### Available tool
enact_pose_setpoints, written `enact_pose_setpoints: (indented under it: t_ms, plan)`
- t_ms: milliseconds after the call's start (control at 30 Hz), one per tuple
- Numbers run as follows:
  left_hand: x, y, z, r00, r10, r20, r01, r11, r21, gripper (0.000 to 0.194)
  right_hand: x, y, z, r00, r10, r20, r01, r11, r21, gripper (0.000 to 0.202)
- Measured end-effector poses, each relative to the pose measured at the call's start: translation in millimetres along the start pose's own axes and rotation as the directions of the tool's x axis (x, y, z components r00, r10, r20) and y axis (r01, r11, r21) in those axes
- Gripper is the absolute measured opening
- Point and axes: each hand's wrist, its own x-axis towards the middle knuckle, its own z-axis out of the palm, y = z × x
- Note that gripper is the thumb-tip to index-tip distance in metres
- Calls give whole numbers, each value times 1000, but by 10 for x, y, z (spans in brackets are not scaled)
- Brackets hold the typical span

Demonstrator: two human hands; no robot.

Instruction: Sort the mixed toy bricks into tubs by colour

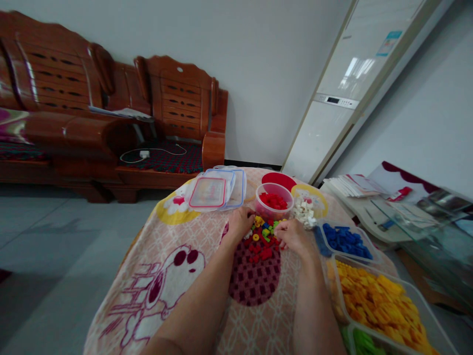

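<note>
A small pile of mixed plastic building blocks (264,236), red, yellow, green and blue, lies on the cloth between my hands. My left hand (241,223) is at the pile's left edge, fingers curled together; whatever they hold, if anything, is hidden. At the right edge, my right hand (292,233) has its fingers bent into a pinch, and what is in them is too small to make out. Just beyond the pile stands a round clear tub (274,211) partly filled with red blocks (272,200). White blocks (305,213) are heaped to its right.
On the right stand clear boxes of blue blocks (345,241), yellow blocks (380,301) and green blocks (365,342). Clear lids (209,192) lie stacked at the back left, and a red round lid (278,180) behind the tub. A patterned cloth (177,286) covers the table.
</note>
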Motion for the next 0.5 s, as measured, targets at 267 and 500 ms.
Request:
enact_pose_setpoints:
  t_ms: [267,500]
  plan:
    - [16,-37,25,999,35,-21,-35,999,-16,26,26,-76,167,989,-104,104,129,954,-271,11]
    - [7,-27,8,999,42,-20,-42,999,-15,27,14,-213,240,988,-119,96,150,868,-472,9]
